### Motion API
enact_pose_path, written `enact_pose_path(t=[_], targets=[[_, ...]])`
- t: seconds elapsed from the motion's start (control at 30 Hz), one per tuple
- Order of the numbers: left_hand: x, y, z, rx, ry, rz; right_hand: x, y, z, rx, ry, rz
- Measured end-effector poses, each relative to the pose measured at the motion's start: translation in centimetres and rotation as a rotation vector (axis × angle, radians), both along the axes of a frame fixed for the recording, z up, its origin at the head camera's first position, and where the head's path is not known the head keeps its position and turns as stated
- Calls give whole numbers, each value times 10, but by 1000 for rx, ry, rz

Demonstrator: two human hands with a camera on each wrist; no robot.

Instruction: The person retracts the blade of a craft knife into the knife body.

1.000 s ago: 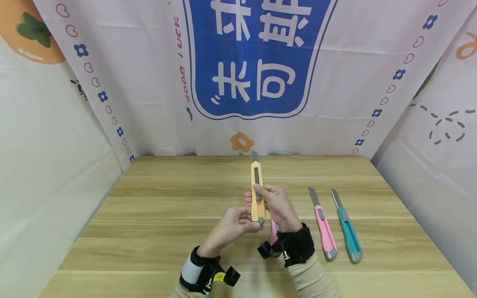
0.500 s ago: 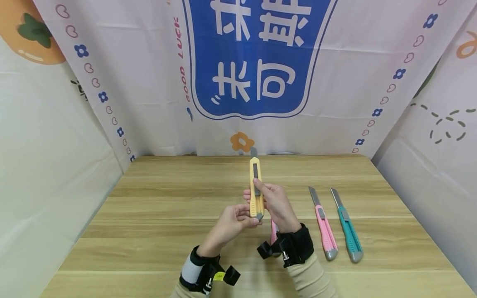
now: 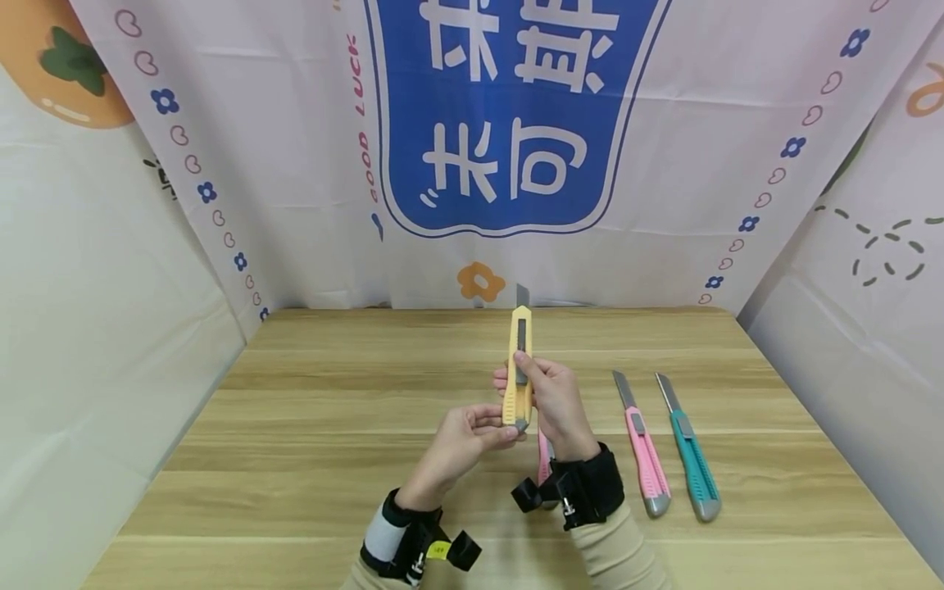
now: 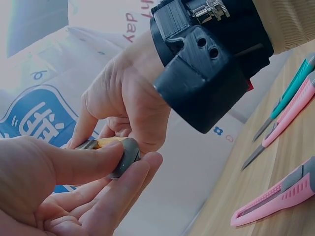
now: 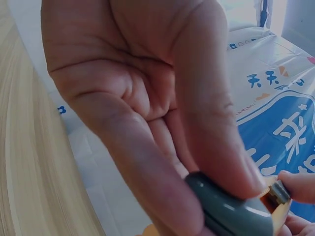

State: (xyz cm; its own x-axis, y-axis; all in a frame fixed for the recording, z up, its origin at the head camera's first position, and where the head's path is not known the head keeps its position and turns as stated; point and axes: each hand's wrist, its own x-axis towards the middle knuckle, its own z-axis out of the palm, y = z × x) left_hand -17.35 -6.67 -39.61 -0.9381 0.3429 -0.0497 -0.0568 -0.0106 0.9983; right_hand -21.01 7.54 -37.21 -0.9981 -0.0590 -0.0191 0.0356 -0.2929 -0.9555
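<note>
A yellow box cutter stands upright in front of me, its grey blade out at the top. My right hand grips its body from the right, thumb on the dark slider. With thumb and fingers, my left hand pinches the grey end cap at the bottom. In the right wrist view the left hand fills much of the frame around that end cap, and the right thumb shows at the right edge. Behind the right wrist lies a pink box cutter, partly hidden.
Another pink box cutter and a teal one lie side by side at the right, blades out and pointing away. The wood-grain table ends at a printed white cloth behind; cloth also hangs on both sides.
Both hands have lifted the yellow box cutter slightly, and it has shifted a little to the right. The blade's visible length looks the same. The other cutters have stayed put.
</note>
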Motion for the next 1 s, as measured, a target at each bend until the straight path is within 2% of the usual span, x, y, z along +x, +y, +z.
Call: enact_pose_path(t=[0.3, 0.8, 1.0], targets=[[-1, 2, -1, 7, -18, 0, 0, 2, -2, -22, 66, 31], [-1, 1, -1, 6, -5, -4, -1, 3, -2, 27, 12, 49], [-1, 1, 0, 17, -5, 13, 0, 2, -1, 63, -24, 47]])
